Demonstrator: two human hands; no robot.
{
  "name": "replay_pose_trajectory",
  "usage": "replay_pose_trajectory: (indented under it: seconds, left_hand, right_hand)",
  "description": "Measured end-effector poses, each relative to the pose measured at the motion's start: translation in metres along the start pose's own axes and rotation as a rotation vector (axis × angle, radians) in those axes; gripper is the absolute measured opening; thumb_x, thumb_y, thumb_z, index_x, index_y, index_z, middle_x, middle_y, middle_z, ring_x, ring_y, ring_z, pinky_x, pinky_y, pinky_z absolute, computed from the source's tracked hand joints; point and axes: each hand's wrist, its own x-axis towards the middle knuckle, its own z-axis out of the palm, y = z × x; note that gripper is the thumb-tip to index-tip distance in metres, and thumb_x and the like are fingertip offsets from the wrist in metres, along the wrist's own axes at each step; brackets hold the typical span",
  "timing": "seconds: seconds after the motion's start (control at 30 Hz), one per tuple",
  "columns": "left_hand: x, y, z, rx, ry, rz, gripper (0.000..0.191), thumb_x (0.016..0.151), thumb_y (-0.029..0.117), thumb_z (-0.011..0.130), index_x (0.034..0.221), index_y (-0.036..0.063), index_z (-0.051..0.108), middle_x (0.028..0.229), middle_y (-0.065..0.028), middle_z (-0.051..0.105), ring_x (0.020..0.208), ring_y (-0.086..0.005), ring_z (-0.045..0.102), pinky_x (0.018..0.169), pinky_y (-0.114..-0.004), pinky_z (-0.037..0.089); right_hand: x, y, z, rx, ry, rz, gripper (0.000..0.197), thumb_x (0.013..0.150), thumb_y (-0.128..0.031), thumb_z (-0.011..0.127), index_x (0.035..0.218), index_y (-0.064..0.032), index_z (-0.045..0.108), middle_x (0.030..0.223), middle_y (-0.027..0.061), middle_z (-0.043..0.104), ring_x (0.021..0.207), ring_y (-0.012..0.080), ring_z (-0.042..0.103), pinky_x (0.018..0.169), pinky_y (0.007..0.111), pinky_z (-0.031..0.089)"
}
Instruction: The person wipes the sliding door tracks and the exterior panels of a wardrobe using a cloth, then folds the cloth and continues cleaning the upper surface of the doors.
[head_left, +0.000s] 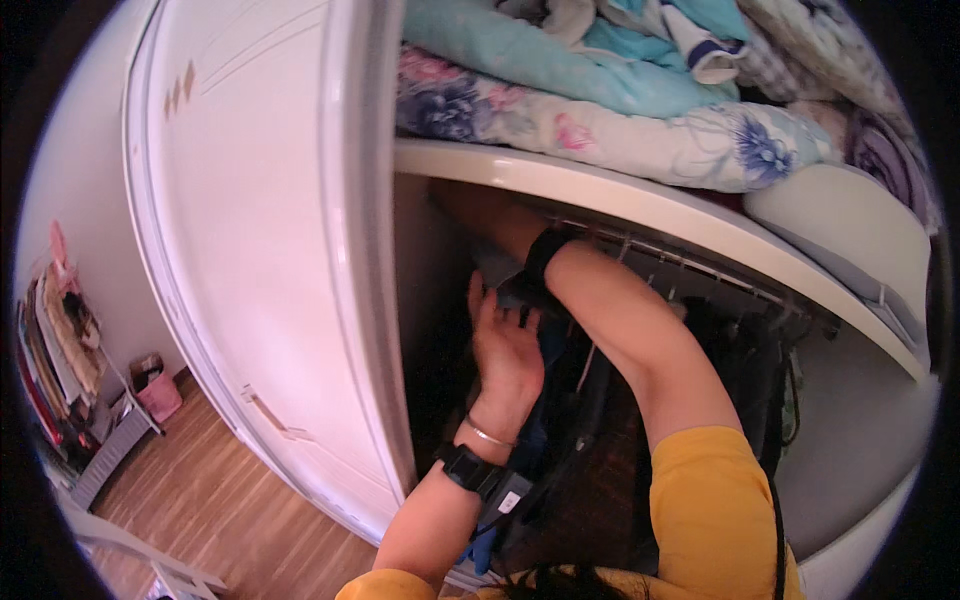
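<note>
Both my arms reach into a dark wardrobe compartment under a cream shelf (525, 165). My left hand (510, 349) is palm up with its fingers spread, beside dark hanging clothes (592, 390); nothing shows in its grasp. A bracelet and a black strap with a small device circle that wrist. My right hand (469, 206) reaches up into shadow near the left end of the metal clothes rail (705, 266); its fingers are too dark to make out, and a black band is on that wrist. Several hangers hang from the rail.
Folded floral bedding (600, 139) and a turquoise quilt (570, 71) lie on the shelf above. A white sliding door (255, 225) stands close on the left. Beyond it are a clothes rack (64, 337) and a pink bin (157, 394) on the wooden floor.
</note>
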Motion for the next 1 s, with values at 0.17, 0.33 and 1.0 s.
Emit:
replay_pose_trajectory:
  seconds: [0.17, 0.33, 1.0]
  left_hand:
    - [-0.015, -0.004, -0.008, 0.079, -0.055, 0.025, 0.054, 0.096, 0.024, 0.042, 0.146, 0.0108, 0.026, 0.145, -0.0086, 0.033, 0.131, -0.0247, 0.032, 0.110, -0.042, 0.022]
    - [-0.033, -0.057, 0.017, 0.120, -0.242, -0.065, 0.054, 0.092, 0.019, 0.047, 0.143, 0.0106, 0.032, 0.142, -0.0071, 0.035, 0.128, -0.0221, 0.034, 0.109, -0.042, 0.022]
    - [-0.138, -0.074, 0.054, 0.541, -0.865, -0.366, 0.041, 0.093, 0.004, 0.050, 0.133, 0.0029, 0.044, 0.133, -0.0087, 0.046, 0.127, -0.0182, 0.041, 0.107, -0.031, 0.032]
  right_hand:
    - [-0.024, -0.026, -0.057, 0.118, 0.001, 0.096, 0.028, 0.088, -0.023, 0.048, 0.105, -0.0066, 0.063, 0.097, 0.0176, 0.065, 0.089, 0.0345, 0.062, 0.083, 0.043, 0.048]
    - [-0.082, 0.018, -0.184, 0.039, -0.285, 0.232, 0.027, 0.086, -0.018, 0.050, 0.108, -0.0084, 0.063, 0.102, 0.0186, 0.063, 0.093, 0.0344, 0.061, 0.085, 0.041, 0.047]
    - [-0.269, 0.133, -0.389, -0.415, -0.379, 0.567, 0.047, 0.075, -0.004, 0.057, 0.122, -0.0028, 0.053, 0.126, 0.0201, 0.054, 0.123, 0.0368, 0.046, 0.104, 0.041, 0.036]
